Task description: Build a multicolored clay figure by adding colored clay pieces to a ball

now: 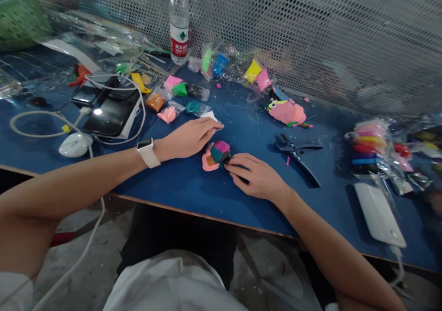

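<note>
A flat lump of multicoloured modelling clay [216, 156], in pink, teal, brown, magenta and dark patches, lies on the blue table in front of me. My right hand [254, 175] rests beside it, thumb and fingertips closed on its right edge. Just above the clay, my left hand [189, 137] has its fingers pressed together, pointing right. A small white packet [209, 115] shows behind those fingers; whether they grip it, I cannot make out. Bags of teal clay [192, 107] and coral clay [168, 114] lie past the left hand.
Blue cutting pliers [299, 157] lie to the right, below a pink clay fish [286, 112]. A water bottle [179, 25] stands against the perforated metal screen [311, 35]. Phones [112, 113] and a white cable are at left. A white power bank [380, 214] sits at right.
</note>
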A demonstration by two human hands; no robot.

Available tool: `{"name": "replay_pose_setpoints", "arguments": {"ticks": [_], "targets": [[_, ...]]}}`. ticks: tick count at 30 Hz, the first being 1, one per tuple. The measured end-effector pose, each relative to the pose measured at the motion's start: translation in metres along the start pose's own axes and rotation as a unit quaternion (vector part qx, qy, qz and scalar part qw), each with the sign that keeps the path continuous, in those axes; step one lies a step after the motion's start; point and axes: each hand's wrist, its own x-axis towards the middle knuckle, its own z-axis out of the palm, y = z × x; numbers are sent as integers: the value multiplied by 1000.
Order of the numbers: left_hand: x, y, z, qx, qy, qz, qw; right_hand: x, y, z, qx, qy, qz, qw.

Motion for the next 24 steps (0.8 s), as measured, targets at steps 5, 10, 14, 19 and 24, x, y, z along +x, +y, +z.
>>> {"name": "replay_pose_setpoints", "arguments": {"ticks": [5,10,14,19,24], "targets": [[1,-4,3,2,2,5,1000,-4,6,0,-12,-6,5,1000],[1,-5,4,7,6,11,1000,-9,7,2,-14,5,18,1000],[0,-6,4,7,12,18,1000,-11,7,3,3,16,35,999],[1,-7,4,8,9,16,1000,-11,9,3,30,21,58,998],[-1,-11,-6,20,-27,69,997,-11,14,1,32,22,104,994]]}}
